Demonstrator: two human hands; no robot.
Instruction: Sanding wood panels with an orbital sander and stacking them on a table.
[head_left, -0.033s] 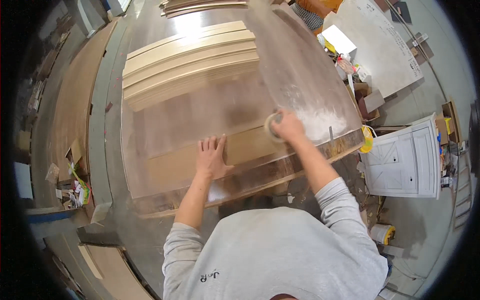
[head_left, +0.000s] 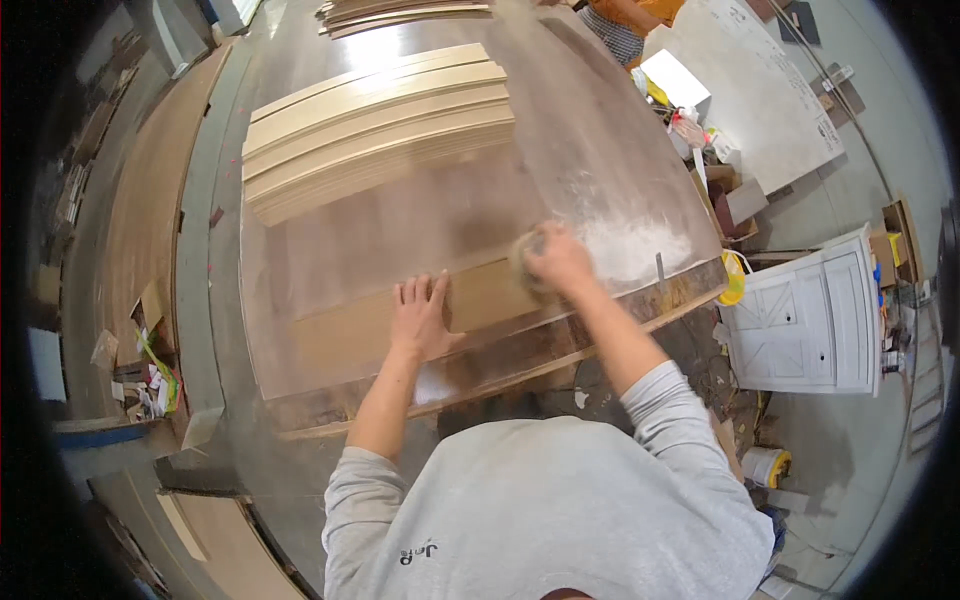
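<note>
A long flat brown board [head_left: 370, 318] lies along the near side of the worktable [head_left: 360, 225]. My left hand [head_left: 420, 318] rests flat on the board near its middle, fingers spread. My right hand [head_left: 560, 258] grips a pale round pad [head_left: 524, 262] against the right part of the board. Motion smears the pad, so its exact kind cannot be made out. A neat stack of pale wooden boards [head_left: 380, 125] sits beyond the brown board, on the far left part of the table.
White dust [head_left: 635, 245] covers the table's right side, near a thin upright metal piece [head_left: 660, 267]. More boards [head_left: 400, 14] lie at the far end. A white cabinet front [head_left: 800, 325], a yellow bucket [head_left: 734, 278] and clutter stand right. Another person's orange clothing [head_left: 640, 12] shows far right.
My right hand has slid left along the board with the round pad. My left hand stays pressed on the board.
</note>
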